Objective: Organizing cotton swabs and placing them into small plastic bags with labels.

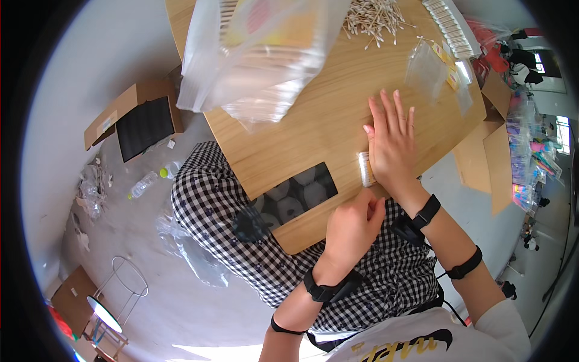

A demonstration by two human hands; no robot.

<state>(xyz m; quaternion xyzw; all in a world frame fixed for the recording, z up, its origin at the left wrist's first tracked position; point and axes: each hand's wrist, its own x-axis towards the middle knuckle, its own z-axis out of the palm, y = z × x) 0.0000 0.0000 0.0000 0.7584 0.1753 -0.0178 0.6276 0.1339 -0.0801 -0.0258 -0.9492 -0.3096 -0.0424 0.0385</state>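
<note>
1. In the head view, the right hand (392, 151) lies palm down over the wooden table (289, 139), its fingers stretched out long with narrow gaps between them and the thumb set apart on the left side
2. A small bundle of cotton swabs (364, 169), white tips showing along its left side, lies near the table's near edge, just beside the right hand and partly covered by it; whether the palm presses on it cannot be told
3. The left hand (353, 226) is just below that bundle, its fingers curled in and the thumb close to them; I cannot tell whether anything is held between them
4. To the left of the left hand, a dark rectangular panel with grey rounded shapes (322, 178) shows on the tabletop at its near edge
5. At the far left of the table stands a large clear plastic bag (202, 78) with swab packs and a yellow and pink printed piece seen through it
6. Near the far edge are a loose heap of swabs (374, 21), a long row of packed swabs (449, 27) and, nearer, thin clear sleeves (422, 72) with yellow card
7. On the floor to the left are an open cardboard box (142, 96) and two clear bottles (143, 185)
</note>
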